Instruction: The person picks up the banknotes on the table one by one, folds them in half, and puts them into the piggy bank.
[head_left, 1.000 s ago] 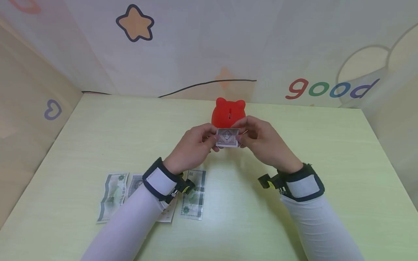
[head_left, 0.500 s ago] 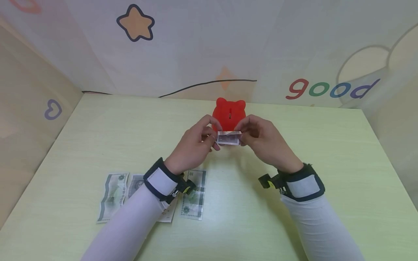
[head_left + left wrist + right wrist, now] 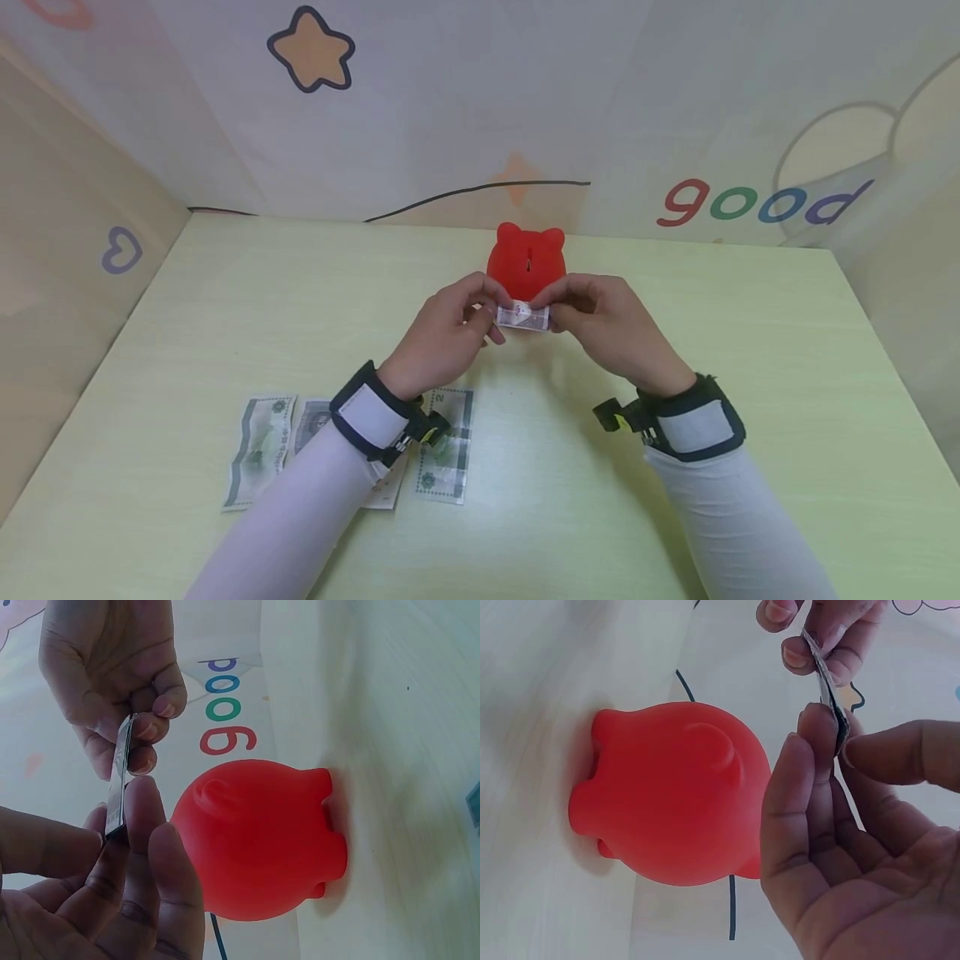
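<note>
Between both hands, a folded banknote (image 3: 525, 317) is held up in front of a red piggy bank (image 3: 525, 262). My left hand (image 3: 450, 333) pinches its left end between thumb and fingers. At its right end, my right hand (image 3: 603, 325) pinches it the same way. Seen edge-on in the left wrist view, the folded banknote (image 3: 118, 776) is a thin strip. The piggy bank (image 3: 679, 795) stands upright on the table, apart from the hands in the right wrist view. A slot shows on its top in the head view.
Several banknotes lie on the pale table (image 3: 750, 375) at the left front: a green one (image 3: 258, 450), another green one (image 3: 446, 446) and others partly hidden under the left forearm. A printed curtain (image 3: 450, 100) hangs behind the table.
The banknote has gone from a taller flat face to a narrower strip as its upper part was folded over. The hands have barely moved, and both still grip its ends.
</note>
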`<state>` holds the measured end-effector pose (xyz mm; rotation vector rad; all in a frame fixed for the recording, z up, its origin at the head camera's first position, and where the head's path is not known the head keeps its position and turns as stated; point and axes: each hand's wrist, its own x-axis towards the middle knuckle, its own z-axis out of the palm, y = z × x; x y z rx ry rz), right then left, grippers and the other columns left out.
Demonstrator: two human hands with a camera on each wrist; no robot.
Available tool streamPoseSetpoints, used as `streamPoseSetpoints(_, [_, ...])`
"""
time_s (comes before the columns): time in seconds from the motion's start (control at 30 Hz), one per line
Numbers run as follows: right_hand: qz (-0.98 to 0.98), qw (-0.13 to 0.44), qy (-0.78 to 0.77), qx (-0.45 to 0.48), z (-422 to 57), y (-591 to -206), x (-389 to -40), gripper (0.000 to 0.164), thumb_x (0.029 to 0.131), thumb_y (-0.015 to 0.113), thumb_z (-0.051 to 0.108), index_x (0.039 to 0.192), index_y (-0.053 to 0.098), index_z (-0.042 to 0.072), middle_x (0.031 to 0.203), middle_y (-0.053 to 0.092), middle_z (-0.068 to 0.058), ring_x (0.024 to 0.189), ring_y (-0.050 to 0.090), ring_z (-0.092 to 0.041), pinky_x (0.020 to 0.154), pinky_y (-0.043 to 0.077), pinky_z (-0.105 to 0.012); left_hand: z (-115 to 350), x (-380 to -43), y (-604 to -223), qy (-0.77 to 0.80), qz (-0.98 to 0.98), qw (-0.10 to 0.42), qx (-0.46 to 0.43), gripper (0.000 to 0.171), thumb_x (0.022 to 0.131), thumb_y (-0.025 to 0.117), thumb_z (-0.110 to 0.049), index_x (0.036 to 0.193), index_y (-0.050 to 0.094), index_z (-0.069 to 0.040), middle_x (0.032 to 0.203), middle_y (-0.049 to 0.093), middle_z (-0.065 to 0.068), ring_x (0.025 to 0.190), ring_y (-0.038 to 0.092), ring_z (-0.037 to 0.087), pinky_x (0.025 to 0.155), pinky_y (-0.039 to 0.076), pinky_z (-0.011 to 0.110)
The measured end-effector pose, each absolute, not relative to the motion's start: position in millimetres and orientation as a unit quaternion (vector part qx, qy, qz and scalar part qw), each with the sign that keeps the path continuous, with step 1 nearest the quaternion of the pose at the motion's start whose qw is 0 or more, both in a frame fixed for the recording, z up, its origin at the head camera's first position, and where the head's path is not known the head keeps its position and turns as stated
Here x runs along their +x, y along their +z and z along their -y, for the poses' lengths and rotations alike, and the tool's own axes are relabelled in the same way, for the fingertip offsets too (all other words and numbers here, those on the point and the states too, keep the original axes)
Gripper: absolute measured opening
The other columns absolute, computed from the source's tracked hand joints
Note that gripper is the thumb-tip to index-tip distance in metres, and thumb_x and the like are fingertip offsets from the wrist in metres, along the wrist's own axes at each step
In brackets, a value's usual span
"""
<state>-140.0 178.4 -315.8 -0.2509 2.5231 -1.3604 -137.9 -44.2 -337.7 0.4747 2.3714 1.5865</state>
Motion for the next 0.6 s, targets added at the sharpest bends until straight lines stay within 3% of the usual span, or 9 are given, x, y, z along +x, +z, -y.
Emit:
streamPoseSetpoints(0.27, [-0.875,0.118,-0.458,-0.105,-179.4,-317.8,-139.8,0.021,0.098,0.069,0.012,0.119,0.072,0.010,0.116,0.072,-0.009,0.104,0.068,-0.028,0.088,0.060,-0.038,43.1,-138.0,-336.4,0.544,-0.813,0.133,0.158,0.025,0.101,0.064,-0.011,0.125,0.057,-0.010,0.116,0.069,0.010,0.097,0.073,0.033,0.069,0.056,0.030])
streamPoseSetpoints(0.43, [-0.878,0.105,-0.454,-0.106,-177.6,-317.4,-139.6,0.023,0.096,0.071,0.008,0.119,0.070,0.009,0.115,0.070,-0.010,0.100,0.067,-0.027,0.086,0.060,-0.036,42.8,-137.7,-334.7,0.539,-0.817,0.139,0.150,0.037,0.100,0.067,-0.012,0.134,0.054,-0.010,0.113,0.071,0.010,0.098,0.073,0.034,0.069,0.057,0.030])
streamPoseSetpoints(0.6, [-0.876,0.091,-0.461,-0.112,-176.4,-318.1,-138.7,0.024,0.095,0.071,0.006,0.118,0.066,0.008,0.114,0.069,-0.011,0.097,0.067,-0.027,0.085,0.060,-0.035,42.9,-136.7,-335.4,0.527,-0.825,0.134,0.153,0.035,0.101,0.066,-0.015,0.134,0.059,-0.007,0.113,0.071,0.010,0.099,0.073,0.034,0.071,0.056,0.029])
